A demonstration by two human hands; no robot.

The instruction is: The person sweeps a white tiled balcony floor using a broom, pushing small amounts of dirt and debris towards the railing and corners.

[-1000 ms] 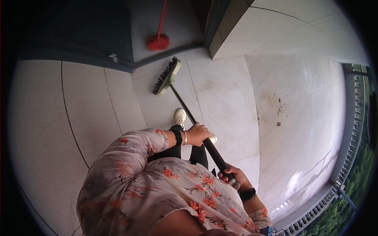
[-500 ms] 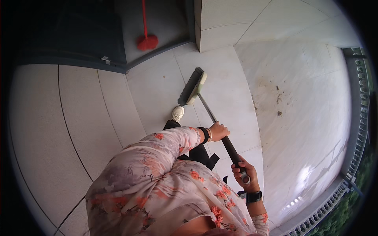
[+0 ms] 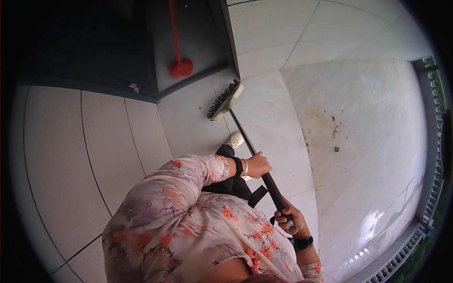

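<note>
Pale floor tiles (image 3: pixel 266 107) spread out beneath you, with a light wall (image 3: pixel 61 160) along your left. Your right hand (image 3: pixel 291 217) is curled around the black grip (image 3: pixel 275 192) close to its end, so that the round end cap (image 3: pixel 292 230) pokes out past your palm. Farther up, your left hand (image 3: pixel 258 165) is wrapped firmly around the handle, near where the grip begins. Between them you hold the long-handled brush (image 3: pixel 245 137) in front of your body, its shaft passing just beside your white shoe (image 3: pixel 235 140).

Its long axis slants from your right side forward and somewhat to the left, the brush head (image 3: pixel 230 102) at the far end. That head sits crosswise, its bristles (image 3: pixel 219 97) facing left; whether they touch the floor, you cannot tell.

How far the work has got is hard to judge: the brush is in hand and its head is out over the tiles, while dark specks (image 3: pixel 336 149) lie well apart from it, to your right, seemingly untouched. No gathered pile shows. Beyond the dark door sill (image 3: pixel 196 81) stands a red brush (image 3: pixel 181 68).
</note>
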